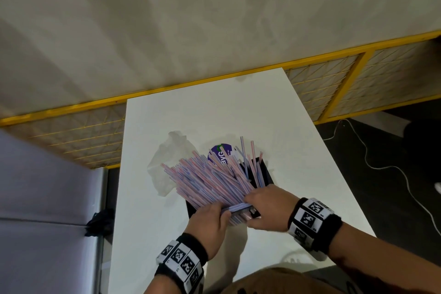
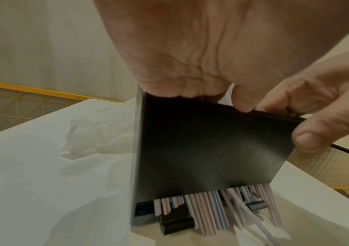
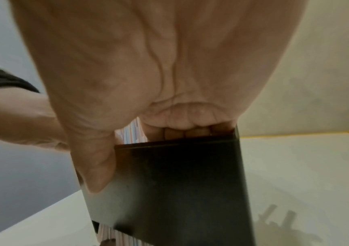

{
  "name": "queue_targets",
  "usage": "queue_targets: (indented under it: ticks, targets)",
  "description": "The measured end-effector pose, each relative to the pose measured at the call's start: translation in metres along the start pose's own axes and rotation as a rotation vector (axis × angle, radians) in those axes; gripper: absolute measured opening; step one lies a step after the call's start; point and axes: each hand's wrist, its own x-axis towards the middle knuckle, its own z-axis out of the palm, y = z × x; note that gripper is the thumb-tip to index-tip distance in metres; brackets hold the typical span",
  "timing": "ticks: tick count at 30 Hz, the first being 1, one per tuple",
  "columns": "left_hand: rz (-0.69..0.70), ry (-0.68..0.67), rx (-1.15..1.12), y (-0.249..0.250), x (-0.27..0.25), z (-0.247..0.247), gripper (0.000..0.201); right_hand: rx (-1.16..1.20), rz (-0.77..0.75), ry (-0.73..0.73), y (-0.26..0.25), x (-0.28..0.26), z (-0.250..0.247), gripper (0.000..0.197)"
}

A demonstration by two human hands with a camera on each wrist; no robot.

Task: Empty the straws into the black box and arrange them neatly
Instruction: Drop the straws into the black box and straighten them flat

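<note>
Several pink-and-blue striped straws lie fanned out over the black box on the white table, their far ends sticking up past its rim. At the box's near end, my left hand curls its fingers over the rim onto the straw ends. My right hand grips the same near wall with its thumb outside and fingers inside. In the left wrist view more straw ends poke out under the box wall. Both hands' fingertips are hidden inside the box.
An empty clear plastic bag lies crumpled left of the box, and a purple label shows behind the straws. A yellow mesh fence runs behind the table. A white cable trails on the dark floor at right.
</note>
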Motion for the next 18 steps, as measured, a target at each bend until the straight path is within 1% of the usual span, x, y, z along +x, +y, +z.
queue_targets:
  ticks: [2, 3, 4, 5, 7, 8, 10, 13, 15, 18]
  targets:
    - [0.002, -0.012, -0.001, 0.000, 0.000, 0.000, 0.034, 0.126, 0.006, -0.014, 0.000, -0.005, -0.005, 0.034]
    - [0.008, -0.013, -0.006, 0.000, 0.000, 0.000, 0.034, 0.193, 0.006, 0.008, 0.001, -0.009, -0.008, 0.034]
    - [0.017, -0.011, -0.010, 0.000, 0.000, 0.000, 0.032, 0.250, 0.009, 0.046, 0.003, -0.014, -0.011, 0.036]
    - [0.029, -0.006, -0.011, 0.000, 0.000, -0.001, 0.031, 0.306, 0.025, 0.095, 0.007, -0.019, -0.015, 0.043]
    - [0.051, 0.011, -0.014, 0.001, -0.001, -0.003, 0.028, 0.460, 0.095, 0.193, 0.018, -0.034, -0.023, 0.059]
    - [0.058, 0.021, -0.026, 0.002, -0.001, -0.004, 0.028, 0.548, 0.133, 0.243, 0.024, -0.042, -0.026, 0.061]
    - [0.075, 0.035, -0.049, 0.006, -0.001, -0.007, 0.030, 0.716, 0.205, 0.335, 0.039, -0.058, -0.028, 0.052]
    - [0.149, 0.060, -0.003, 0.015, 0.004, -0.012, 0.029, 0.867, 0.350, 0.383, 0.061, -0.072, -0.017, 0.026]
    - [0.184, 0.074, 0.043, 0.022, 0.011, -0.014, 0.027, 0.903, 0.459, 0.363, 0.072, -0.071, 0.001, 0.018]
    - [0.203, 0.076, 0.130, 0.032, 0.021, -0.017, 0.025, 0.931, 0.573, 0.276, 0.078, -0.061, 0.035, 0.019]
